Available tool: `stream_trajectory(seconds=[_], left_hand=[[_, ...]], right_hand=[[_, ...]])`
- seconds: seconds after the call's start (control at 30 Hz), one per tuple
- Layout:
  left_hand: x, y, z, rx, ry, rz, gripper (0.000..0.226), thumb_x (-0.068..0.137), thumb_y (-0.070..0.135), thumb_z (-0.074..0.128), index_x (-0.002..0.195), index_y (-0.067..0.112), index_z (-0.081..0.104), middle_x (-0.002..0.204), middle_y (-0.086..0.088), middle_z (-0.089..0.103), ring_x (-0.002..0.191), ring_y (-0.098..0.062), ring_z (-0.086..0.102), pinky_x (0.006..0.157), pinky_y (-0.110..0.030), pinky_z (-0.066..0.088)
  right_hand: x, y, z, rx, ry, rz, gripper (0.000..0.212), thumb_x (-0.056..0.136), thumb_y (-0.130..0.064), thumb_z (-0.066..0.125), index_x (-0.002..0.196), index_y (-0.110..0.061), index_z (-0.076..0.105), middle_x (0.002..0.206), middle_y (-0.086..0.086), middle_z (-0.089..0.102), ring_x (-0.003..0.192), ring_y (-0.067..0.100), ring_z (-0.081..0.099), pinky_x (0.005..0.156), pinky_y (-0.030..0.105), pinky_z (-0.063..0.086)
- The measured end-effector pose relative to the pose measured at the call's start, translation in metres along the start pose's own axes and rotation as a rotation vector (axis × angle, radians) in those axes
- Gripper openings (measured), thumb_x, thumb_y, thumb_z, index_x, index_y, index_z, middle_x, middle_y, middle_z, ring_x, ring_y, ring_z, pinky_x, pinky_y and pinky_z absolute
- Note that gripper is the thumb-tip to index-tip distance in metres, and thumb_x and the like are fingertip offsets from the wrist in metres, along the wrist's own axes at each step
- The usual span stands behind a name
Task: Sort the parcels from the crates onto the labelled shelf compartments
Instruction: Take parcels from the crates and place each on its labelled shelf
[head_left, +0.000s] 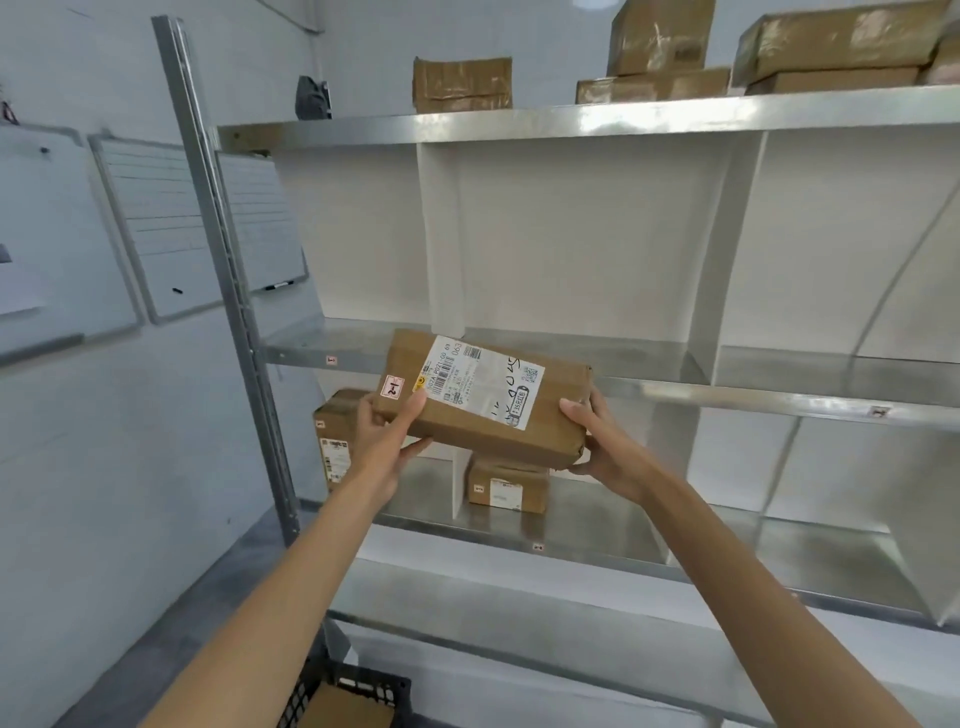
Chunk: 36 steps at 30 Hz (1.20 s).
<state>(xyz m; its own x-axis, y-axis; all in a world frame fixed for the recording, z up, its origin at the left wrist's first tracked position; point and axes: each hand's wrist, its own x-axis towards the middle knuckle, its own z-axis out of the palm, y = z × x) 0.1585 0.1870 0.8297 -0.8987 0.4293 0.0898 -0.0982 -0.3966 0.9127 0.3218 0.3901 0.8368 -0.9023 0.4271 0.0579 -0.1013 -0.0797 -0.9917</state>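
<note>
head view: left hand (387, 441) and right hand (597, 441) grip ends of a flat cardboard parcel (483, 400).

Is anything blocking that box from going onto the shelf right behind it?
Nothing visible does. The left hand and right hand hold the box in front of the middle shelf, and no parcel sits between them.

My 1 view comes from a wide-angle camera on my head, facing forward and a little down at the metal shelving (571, 122), which stands near and fills most of the frame. My forearms rise from the bottom edge to my left hand (387, 434) and right hand (605, 444), gripping the parcel (483, 400) near centre. A whiteboard (156, 228) sits far left, a black crate (363, 683) at the bottom edge.
</note>
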Motion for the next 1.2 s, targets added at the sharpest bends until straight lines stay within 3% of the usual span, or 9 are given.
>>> stream_trajectory(seconds=[0.13, 0.23, 0.43, 0.5, 0.57, 0.77, 0.9, 1.07, 1.2], left_hand=[[0.003, -0.004, 0.03, -0.175, 0.064, -0.007, 0.073, 0.077, 0.025, 0.074, 0.137, 0.023, 0.033, 0.125, -0.005, 0.058, 0.105, -0.013, 0.06, 0.094, -0.046, 0.05], [-0.003, -0.016, 0.063, -0.341, 0.02, -0.153, 0.093, 0.066, 0.034, 0.082, 0.141, 0.028, 0.027, 0.126, -0.007, 0.061, 0.102, -0.019, 0.063, 0.082, -0.046, 0.056], [-0.02, -0.04, 0.094, -0.167, -0.129, -0.19, 0.069, 0.077, 0.03, 0.076, 0.13, 0.036, 0.033, 0.116, -0.002, 0.066, 0.098, -0.022, 0.066, 0.081, -0.063, 0.05], [-0.018, -0.04, 0.091, -0.113, -0.194, -0.184, 0.057, 0.077, 0.028, 0.075, 0.125, 0.034, 0.044, 0.116, -0.004, 0.066, 0.093, -0.021, 0.067, 0.081, -0.059, 0.052], [-0.018, -0.044, 0.091, -0.018, -0.287, -0.134, 0.052, 0.079, 0.021, 0.074, 0.123, 0.031, 0.049, 0.118, -0.002, 0.067, 0.092, -0.02, 0.069, 0.081, -0.05, 0.055], [-0.031, -0.045, 0.113, 0.258, -0.526, 0.065, 0.085, 0.074, 0.02, 0.079, 0.142, 0.035, 0.03, 0.129, 0.009, 0.057, 0.115, -0.016, 0.058, 0.087, -0.041, 0.056], [-0.032, -0.048, 0.118, 0.351, -0.596, 0.144, 0.095, 0.065, 0.035, 0.083, 0.143, 0.035, 0.028, 0.135, 0.012, 0.052, 0.124, -0.011, 0.049, 0.092, -0.038, 0.053], [-0.038, -0.056, 0.127, 0.34, -0.607, 0.149, 0.09, 0.072, 0.022, 0.08, 0.143, 0.035, 0.027, 0.133, 0.011, 0.051, 0.125, -0.01, 0.046, 0.076, -0.018, 0.055], [-0.037, -0.062, 0.129, 0.346, -0.616, 0.149, 0.09, 0.069, 0.028, 0.082, 0.142, 0.034, 0.03, 0.134, 0.01, 0.052, 0.126, -0.011, 0.045, 0.083, -0.022, 0.056]], right_hand=[[-0.003, 0.011, -0.002, 0.14, 0.101, -0.064, 0.061, 0.089, -0.027, 0.06, 0.139, -0.037, 0.027, 0.12, -0.007, 0.06, 0.105, 0.014, 0.059, 0.064, 0.04, 0.056], [-0.007, 0.023, 0.009, 0.187, 0.154, -0.078, 0.059, 0.088, -0.026, 0.063, 0.135, -0.036, 0.029, 0.129, 0.003, 0.055, 0.104, 0.017, 0.06, 0.071, 0.05, 0.057], [-0.02, 0.033, 0.013, 0.116, 0.265, -0.064, 0.066, 0.076, -0.046, 0.07, 0.128, -0.037, 0.03, 0.131, 0.0, 0.049, 0.113, 0.014, 0.055, 0.081, 0.048, 0.052], [-0.028, 0.026, 0.004, -0.04, 0.276, -0.058, 0.064, 0.071, -0.058, 0.061, 0.126, -0.035, 0.036, 0.13, -0.004, 0.048, 0.108, 0.002, 0.05, 0.089, 0.039, 0.042], [-0.032, 0.014, -0.004, -0.158, 0.24, -0.088, 0.061, 0.072, -0.06, 0.062, 0.124, -0.035, 0.042, 0.127, -0.005, 0.051, 0.105, 0.003, 0.053, 0.084, 0.028, 0.044], [-0.037, 0.0, -0.021, -0.112, 0.262, -0.231, 0.043, 0.088, -0.039, 0.06, 0.124, -0.045, 0.038, 0.124, 0.003, 0.059, 0.104, 0.022, 0.066, 0.088, 0.043, 0.055], [-0.051, 0.005, -0.029, -0.043, 0.292, -0.267, 0.058, 0.082, -0.04, 0.064, 0.13, -0.034, 0.034, 0.126, 0.006, 0.059, 0.103, 0.025, 0.067, 0.086, 0.045, 0.055], [-0.059, 0.005, -0.034, -0.046, 0.318, -0.281, 0.06, 0.08, -0.036, 0.059, 0.132, -0.029, 0.03, 0.128, 0.004, 0.058, 0.106, 0.023, 0.065, 0.082, 0.039, 0.056], [-0.064, 0.006, -0.036, -0.05, 0.332, -0.282, 0.054, 0.083, -0.034, 0.058, 0.13, -0.032, 0.032, 0.126, 0.002, 0.059, 0.107, 0.022, 0.064, 0.081, 0.036, 0.056]])
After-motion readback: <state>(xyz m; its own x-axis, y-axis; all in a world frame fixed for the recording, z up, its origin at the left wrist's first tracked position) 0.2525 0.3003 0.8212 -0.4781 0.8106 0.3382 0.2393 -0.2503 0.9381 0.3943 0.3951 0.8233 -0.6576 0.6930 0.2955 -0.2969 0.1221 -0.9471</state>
